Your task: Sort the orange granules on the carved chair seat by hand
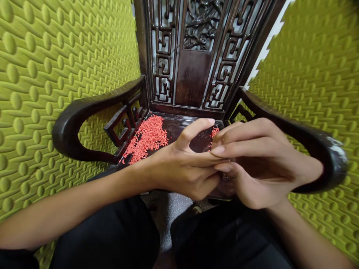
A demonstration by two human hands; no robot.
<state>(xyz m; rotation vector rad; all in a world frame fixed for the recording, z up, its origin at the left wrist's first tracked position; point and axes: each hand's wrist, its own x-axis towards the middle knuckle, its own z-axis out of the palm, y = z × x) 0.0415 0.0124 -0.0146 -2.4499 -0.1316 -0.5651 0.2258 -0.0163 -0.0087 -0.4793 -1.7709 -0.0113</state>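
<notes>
My left hand is held over the chair seat, one finger raised and bent, the others curled or pressed toward my right hand. Thumb and fingers of my right hand pinch together at the tips of the left fingers. Whatever lies between the fingertips is hidden or too small to make out. Left of the hands, a large heap of small red pellet-like pieces spreads over the seat. A smaller cluster of red pieces shows partly behind my right fingers.
The dark wooden chair has a carved openwork back, a curved left armrest and a right armrest with a worn patch. Yellow-green textured wall panels flank it. My legs in dark trousers are below the hands.
</notes>
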